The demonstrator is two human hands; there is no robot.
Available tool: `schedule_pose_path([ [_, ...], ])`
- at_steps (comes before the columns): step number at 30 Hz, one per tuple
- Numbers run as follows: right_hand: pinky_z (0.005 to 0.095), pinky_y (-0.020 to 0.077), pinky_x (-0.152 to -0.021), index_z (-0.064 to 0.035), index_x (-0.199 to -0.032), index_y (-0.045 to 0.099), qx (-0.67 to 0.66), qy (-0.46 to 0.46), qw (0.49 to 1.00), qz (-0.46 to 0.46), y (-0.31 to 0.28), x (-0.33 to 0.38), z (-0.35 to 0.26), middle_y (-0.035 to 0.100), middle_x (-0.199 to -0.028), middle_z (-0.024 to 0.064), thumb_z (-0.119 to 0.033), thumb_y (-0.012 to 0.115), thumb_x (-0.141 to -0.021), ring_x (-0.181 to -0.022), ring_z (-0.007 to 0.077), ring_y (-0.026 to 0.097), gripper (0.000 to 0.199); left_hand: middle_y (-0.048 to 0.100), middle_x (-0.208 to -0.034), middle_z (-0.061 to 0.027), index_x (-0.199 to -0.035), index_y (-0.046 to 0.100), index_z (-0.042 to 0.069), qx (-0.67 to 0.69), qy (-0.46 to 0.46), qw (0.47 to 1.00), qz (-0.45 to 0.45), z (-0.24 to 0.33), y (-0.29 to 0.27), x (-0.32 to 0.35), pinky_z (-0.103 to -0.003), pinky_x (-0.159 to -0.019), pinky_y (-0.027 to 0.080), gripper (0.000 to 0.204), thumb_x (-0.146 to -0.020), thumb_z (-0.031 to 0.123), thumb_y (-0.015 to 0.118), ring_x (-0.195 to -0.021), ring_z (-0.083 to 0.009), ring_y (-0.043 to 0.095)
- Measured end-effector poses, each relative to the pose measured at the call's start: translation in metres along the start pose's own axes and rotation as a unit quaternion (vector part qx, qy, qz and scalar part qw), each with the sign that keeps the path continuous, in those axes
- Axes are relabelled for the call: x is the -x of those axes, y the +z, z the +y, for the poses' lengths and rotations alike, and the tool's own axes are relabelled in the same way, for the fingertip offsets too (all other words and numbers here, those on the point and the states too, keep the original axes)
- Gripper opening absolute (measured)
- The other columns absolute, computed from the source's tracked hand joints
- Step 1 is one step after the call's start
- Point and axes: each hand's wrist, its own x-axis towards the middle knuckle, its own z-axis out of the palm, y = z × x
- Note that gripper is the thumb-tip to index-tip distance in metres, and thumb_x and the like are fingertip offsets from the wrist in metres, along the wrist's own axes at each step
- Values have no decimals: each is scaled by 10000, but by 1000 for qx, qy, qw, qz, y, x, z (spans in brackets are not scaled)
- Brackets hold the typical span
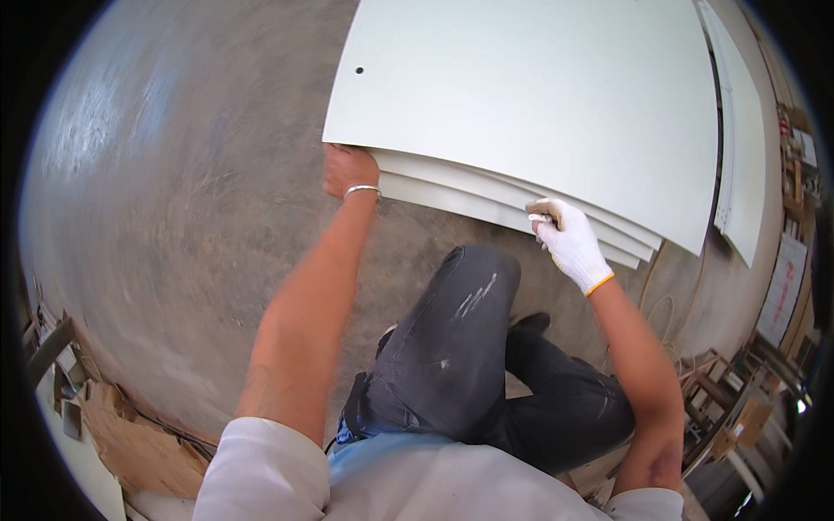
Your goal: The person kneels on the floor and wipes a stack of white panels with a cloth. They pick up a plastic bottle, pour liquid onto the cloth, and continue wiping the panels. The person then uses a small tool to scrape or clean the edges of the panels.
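A stack of flat white panels lies in front of me, and its top panel (521,78) has a small dark hole near the left edge. Several lower panels (452,193) show as stepped edges along the near side. My left hand (350,168), bare with a silver bracelet at the wrist, grips the near left corner of the top panel; its fingertips are hidden. My right hand (566,236) wears a white knitted glove with a yellow cuff. Its fingers are curled closed by the near edges of the lower panels, and what they hold, if anything, is unclear.
Another long white panel (738,130) stands along the stack's right side, past a dark gap. Wooden pieces and clutter (738,399) lie at the right. Brown torn board (135,443) is at the lower left. My bent knee (469,295) is close to the stack.
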Motion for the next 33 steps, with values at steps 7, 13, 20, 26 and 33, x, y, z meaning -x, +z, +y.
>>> schedule_pose_path([
  [7, 307, 556, -902, 2, -1231, 732, 65, -19, 998, 4, -37, 19, 14, 778, -1055, 108, -54, 615, -1015, -961, 159, 711, 252, 755, -1158, -244, -1216, 710, 83, -38, 50, 998, -23, -4, -9, -12, -609, -877, 563, 390, -1098, 316, 421, -1067, -484, 714],
  [13, 288, 541, -776, -10, -1203, 676, -43, -17, 999, 9, -37, 5, 43, 724, -958, 70, -92, 621, -1025, -828, 129, 663, 203, 736, -1192, -275, -1219, 714, 47, -36, 78, 996, 2, -15, -5, -16, -594, -913, 543, 405, -1084, 313, 439, -1086, -507, 688],
  [20, 269, 513, -654, 2, -1239, 590, -374, 52, 925, -54, -2, -4, 79, 640, -915, 61, -75, 655, -1030, -742, 112, 612, 232, 735, -1164, -319, -1207, 722, -74, 25, 125, 992, -3, -49, 3, -42, -536, -915, 505, 463, -1058, 325, 540, -1034, -523, 668],
  [26, 249, 506, -671, 13, -1233, 666, -322, 7, 946, 32, -12, -1, 80, 639, -943, 30, 54, 638, -1006, -767, 91, 597, 232, 755, -1106, -271, -1163, 711, -112, 131, 165, 977, 43, -67, 10, -56, -449, -882, 526, 462, -1063, 325, 599, -941, -368, 692],
  [33, 243, 511, -700, 31, -1266, 661, -300, -21, 948, 104, -32, -1, 80, 686, -1057, 59, -31, 611, -1062, -848, 97, 618, 219, 754, -1108, -182, -1130, 703, -135, 124, 229, 965, 22, -86, 8, -69, -398, -831, 541, 337, -1079, 181, 598, -917, -262, 684],
])
